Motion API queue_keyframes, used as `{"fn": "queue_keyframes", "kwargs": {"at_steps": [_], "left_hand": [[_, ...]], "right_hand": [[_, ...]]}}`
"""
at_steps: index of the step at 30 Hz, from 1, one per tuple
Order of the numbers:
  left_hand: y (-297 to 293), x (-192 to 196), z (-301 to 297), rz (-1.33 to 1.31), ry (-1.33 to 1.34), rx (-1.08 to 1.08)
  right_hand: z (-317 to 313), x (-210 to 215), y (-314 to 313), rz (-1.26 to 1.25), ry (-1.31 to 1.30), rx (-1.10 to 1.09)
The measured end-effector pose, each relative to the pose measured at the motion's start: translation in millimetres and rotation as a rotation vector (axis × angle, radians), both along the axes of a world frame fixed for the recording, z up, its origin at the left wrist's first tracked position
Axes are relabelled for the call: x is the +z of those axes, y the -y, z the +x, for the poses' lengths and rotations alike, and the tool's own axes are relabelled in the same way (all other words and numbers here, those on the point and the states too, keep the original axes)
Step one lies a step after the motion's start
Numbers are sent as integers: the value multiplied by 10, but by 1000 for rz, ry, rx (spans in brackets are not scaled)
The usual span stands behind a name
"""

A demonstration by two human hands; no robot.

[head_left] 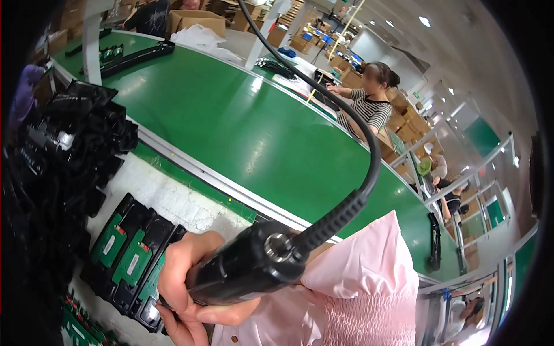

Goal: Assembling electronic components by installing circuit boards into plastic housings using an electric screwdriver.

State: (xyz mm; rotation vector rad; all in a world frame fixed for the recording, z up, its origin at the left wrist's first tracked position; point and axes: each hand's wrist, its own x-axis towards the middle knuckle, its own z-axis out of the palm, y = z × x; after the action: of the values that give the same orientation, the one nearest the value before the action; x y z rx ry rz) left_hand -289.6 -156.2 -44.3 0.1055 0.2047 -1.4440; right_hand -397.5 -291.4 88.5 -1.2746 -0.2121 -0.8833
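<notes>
My right hand (183,277) is closed around a black electric screwdriver (248,266), seen from its rear end. Its thick black cable (352,124) arcs up over the belt to the top of the view. A pink sleeve (358,288) covers my forearm at the lower right. Just left of and below the hand lie three black housings with green circuit boards (130,259) side by side on the white worktop (167,196). The tool's tip is hidden behind my hand. My left hand is out of view.
A pile of black plastic parts (75,144) fills the left side. Loose green boards (81,328) lie at the lower left. Beyond runs a green conveyor belt (248,132) carrying long black parts (135,57). A person in a striped shirt (369,106) works across it, near cardboard boxes (196,20).
</notes>
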Motion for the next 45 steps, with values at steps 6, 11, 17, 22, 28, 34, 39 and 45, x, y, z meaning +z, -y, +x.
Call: {"fn": "queue_keyframes", "kwargs": {"at_steps": [6, 11, 17, 22, 28, 34, 39, 45], "left_hand": [[944, 823, -488, -145, -145, 170], [1188, 1386, -880, -862, -565, 600], [1355, 1257, -952, -1105, -666, 621], [535, 774, -500, -276, -132, 200], [60, 147, -210, 274, 115, -63], [54, 117, -174, 142, 332, -207], [-4, 125, -169, 159, 254, -80], [-77, 16, -143, 93, 273, -89]], "right_hand": [[-87, -9, 28, -36, 61, -105], [40, 88, -85, 23, -67, 20], [108, -244, -37, -10, -133, -199], [237, -84, -52, -143, -145, -335], [458, -264, 121, -99, -133, -153], [617, -235, 64, -106, -290, -119], [858, -367, 96, -43, -266, 200], [1041, -454, -188, -48, -325, -36]]}}
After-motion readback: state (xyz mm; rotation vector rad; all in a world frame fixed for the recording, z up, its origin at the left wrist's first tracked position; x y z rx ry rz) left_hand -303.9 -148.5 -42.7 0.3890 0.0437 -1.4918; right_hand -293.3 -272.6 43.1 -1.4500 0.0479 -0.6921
